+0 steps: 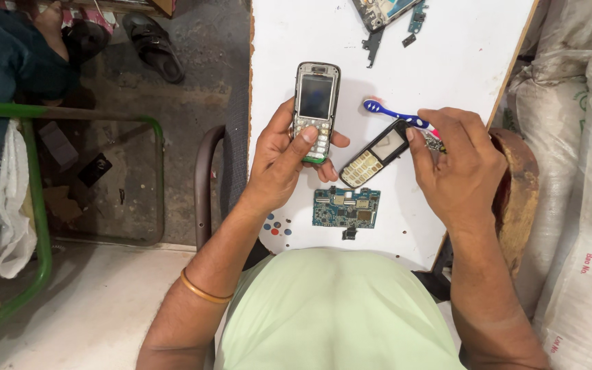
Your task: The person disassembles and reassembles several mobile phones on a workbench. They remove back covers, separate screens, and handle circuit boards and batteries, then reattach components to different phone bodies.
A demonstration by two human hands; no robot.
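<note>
My left hand grips an old keypad phone body with a grey screen, thumb pressed on its keys. My right hand holds a black front cover with a pale keypad by its upper end, together with a blue and white toothbrush whose bristle head points left. Both hands hover over a white tabletop. A blue-green circuit board lies on the table just below the two hands.
Dismantled phone parts lie at the table's far edge. Several small coloured dots mark the table's near left corner. White sacks stand to the right. A green metal frame and a seated person are at left.
</note>
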